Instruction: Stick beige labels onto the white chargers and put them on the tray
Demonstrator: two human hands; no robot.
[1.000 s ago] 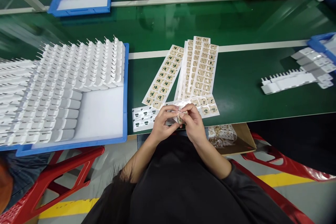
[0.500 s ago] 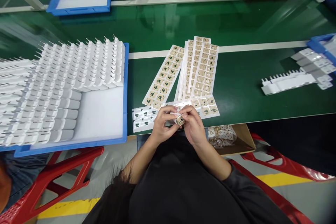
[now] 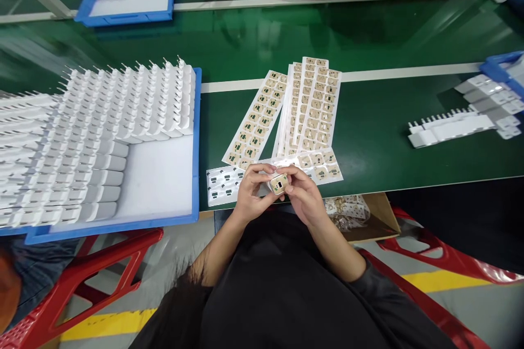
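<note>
A blue tray (image 3: 195, 136) fills the left of the green bench (image 3: 385, 136). White plugs (image 3: 123, 103) stand in it in close rows, prongs up; the tray's near right corner is bare. A second tray (image 3: 126, 10) with a few more plugs sits on the far side of the bench, well apart. Below the tray's near edge a red frame (image 3: 102, 262) stands on the floor.

At the bench's near edge, the left hand (image 3: 252, 192) and the right hand (image 3: 306, 197) meet, fingers curled. Together they pinch one small plug (image 3: 278, 183) between fingertips and thumbs, its labelled face turned up toward the camera. The plug is held just above a label sheet (image 3: 223, 181) that lies crosswise along the bench edge, partly stripped at its left end.

Just beyond the hands, a fan of label sheets (image 3: 313, 103) lies lengthwise, overlapping, with one sheet angled off to the left.

Below the bench, just right of the right hand, an open carton (image 3: 382, 212) holds crumpled backing scraps (image 3: 347, 210).

Farther right, a row of plugs (image 3: 450, 126) lies on the bench, next to another blue tray (image 3: 500, 61) at the picture's edge.
</note>
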